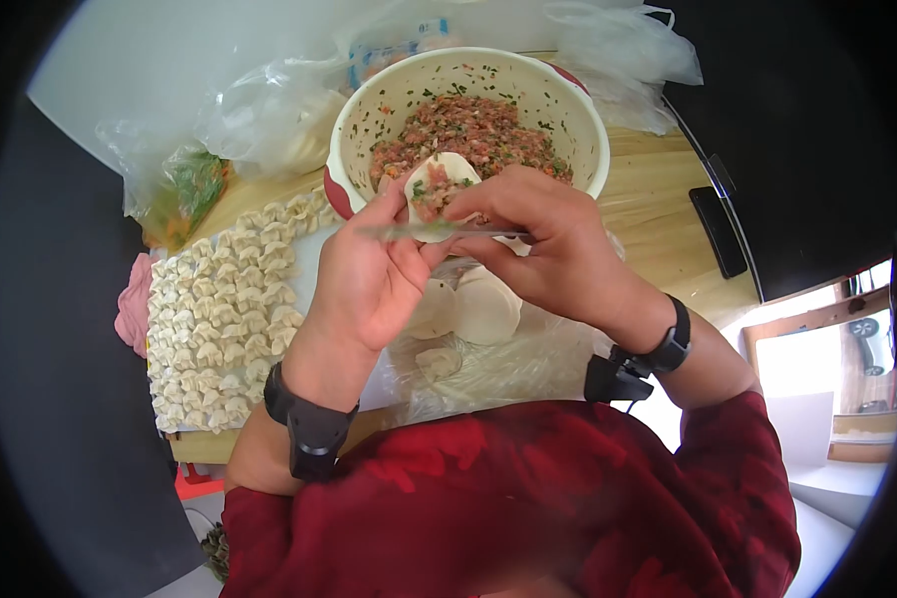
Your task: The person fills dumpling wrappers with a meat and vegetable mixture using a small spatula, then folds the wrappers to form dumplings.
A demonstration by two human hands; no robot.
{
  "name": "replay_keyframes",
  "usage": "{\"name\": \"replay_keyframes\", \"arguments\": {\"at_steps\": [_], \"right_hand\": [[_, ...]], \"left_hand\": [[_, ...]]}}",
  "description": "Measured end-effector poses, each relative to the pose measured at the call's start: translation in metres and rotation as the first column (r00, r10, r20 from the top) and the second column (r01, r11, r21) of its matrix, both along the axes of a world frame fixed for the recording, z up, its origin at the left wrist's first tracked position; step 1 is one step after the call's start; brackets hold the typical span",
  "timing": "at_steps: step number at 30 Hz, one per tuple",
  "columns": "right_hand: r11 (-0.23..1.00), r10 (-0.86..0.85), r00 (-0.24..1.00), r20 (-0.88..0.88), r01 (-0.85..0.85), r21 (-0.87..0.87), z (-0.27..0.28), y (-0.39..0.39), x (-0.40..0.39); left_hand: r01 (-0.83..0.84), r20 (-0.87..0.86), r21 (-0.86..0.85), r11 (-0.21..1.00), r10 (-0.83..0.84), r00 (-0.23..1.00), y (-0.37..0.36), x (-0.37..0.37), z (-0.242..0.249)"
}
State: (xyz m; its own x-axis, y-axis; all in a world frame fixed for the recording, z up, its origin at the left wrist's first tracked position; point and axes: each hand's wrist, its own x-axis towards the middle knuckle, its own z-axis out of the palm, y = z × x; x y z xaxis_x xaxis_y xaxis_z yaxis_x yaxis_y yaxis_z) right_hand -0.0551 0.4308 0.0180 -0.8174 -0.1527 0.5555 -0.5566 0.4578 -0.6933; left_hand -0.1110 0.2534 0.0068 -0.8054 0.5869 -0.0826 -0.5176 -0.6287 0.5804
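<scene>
Currently the chopsticks (439, 231) lie crosswise, tips left, under the wrapper (439, 189).

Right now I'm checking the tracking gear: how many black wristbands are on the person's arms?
2: one wristband on the left wrist, low and left of centre, and one on the right wrist, further right. Nothing suggests another is hidden.

On the worktop (658, 199), a bowl (364, 110) of minced filling (468, 130) sits at the back. Rows of folded dumplings (224, 314) lie to its left and nearer. A stack of wrappers (483, 309) lies before the bowl, and plastic bags (259, 115) lie behind.
</scene>
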Motion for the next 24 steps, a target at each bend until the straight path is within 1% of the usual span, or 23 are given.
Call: {"name": "replay_keyframes", "arguments": {"at_steps": [1, 4, 5, 6, 8, 10, 11, 13, 14, 16, 17, 18, 19, 20, 21, 22, 24], "right_hand": [[0.995, 0.01, 0.997, -0.072, -0.002, 0.102, -0.003, 0.003, -0.003], [0.994, -0.005, 0.997, -0.079, 0.014, 0.113, -0.005, 0.004, -0.004], [0.994, -0.005, 0.997, -0.079, 0.014, 0.111, -0.003, 0.004, -0.004], [0.994, 0.02, 0.999, -0.047, -0.015, 0.11, 0.0, 0.005, -0.003], [0.993, 0.045, 0.999, -0.018, -0.043, 0.11, 0.001, 0.004, -0.002], [0.992, 0.098, 0.994, -0.054, -0.094, 0.082, -0.004, 0.002, -0.002], [0.992, 0.099, 0.994, -0.053, -0.095, 0.083, -0.007, 0.002, -0.001], [0.985, 0.078, 0.989, -0.123, -0.058, 0.161, -0.01, 0.004, 0.0], [0.985, 0.078, 0.989, -0.122, -0.058, 0.16, -0.01, 0.003, -0.001], [0.997, 0.047, 0.976, -0.211, -0.031, 0.077, -0.007, -0.001, -0.003], [0.997, 0.045, 0.977, -0.211, -0.03, 0.076, -0.004, -0.001, -0.003], [0.998, 0.018, 0.984, -0.178, -0.009, 0.055, 0.001, -0.001, -0.003], [0.999, -0.009, 0.99, -0.143, 0.014, 0.035, 0.003, -0.002, -0.004], [0.999, -0.012, 0.99, -0.142, 0.016, 0.033, 0.003, -0.003, -0.005], [0.997, -0.032, 0.999, -0.024, 0.03, -0.076, 0.001, -0.006, -0.007], [0.982, -0.04, 0.995, 0.095, 0.056, -0.182, 0.0, -0.007, -0.008], [0.98, -0.046, 0.994, 0.104, 0.065, -0.187, -0.003, -0.007, -0.013]], "left_hand": [[0.002, -0.001, -0.003, 1.0, -0.002, 1.0, -0.001, 0.002, 0.001], [-0.022, -0.035, -0.032, 0.999, 0.021, 0.999, -0.005, 0.007, 0.003], [0.006, -0.012, -0.018, 1.0, -0.006, 1.0, -0.007, 0.009, 0.002], [0.034, 0.01, -0.003, 0.999, -0.034, 0.999, -0.009, 0.01, 0.001], [0.023, -0.01, -0.009, 1.0, -0.024, 1.0, -0.009, 0.014, 0.001], [0.011, -0.027, -0.013, 1.0, -0.012, 1.0, -0.01, 0.015, 0.002], [0.016, -0.001, -0.008, 1.0, -0.016, 1.0, -0.01, 0.015, 0.002], [0.022, 0.026, -0.004, 1.0, -0.022, 0.999, -0.01, 0.016, 0.002], [-0.002, 0.028, -0.021, 1.0, 0.003, 1.0, -0.009, 0.017, 0.003], [-0.026, 0.031, -0.039, 0.999, 0.027, 0.999, -0.009, 0.019, 0.001], [-0.051, -0.003, -0.076, 0.996, 0.051, 0.999, -0.01, 0.019, -0.002], [-0.077, -0.038, -0.112, 0.991, 0.073, 0.997, -0.011, 0.02, -0.004], [-0.075, -0.037, -0.113, 0.991, 0.071, 0.997, -0.011, 0.022, -0.004], [-0.097, -0.111, -0.155, 0.983, 0.08, 0.991, -0.011, 0.024, -0.003], [-0.12, -0.186, -0.194, 0.974, 0.083, 0.979, -0.01, 0.025, -0.002], [-0.115, -0.185, -0.196, 0.974, 0.078, 0.98, -0.009, 0.027, -0.002], [-0.165, -0.31, -0.25, 0.954, 0.082, 0.947, -0.005, 0.031, -0.002]]}}
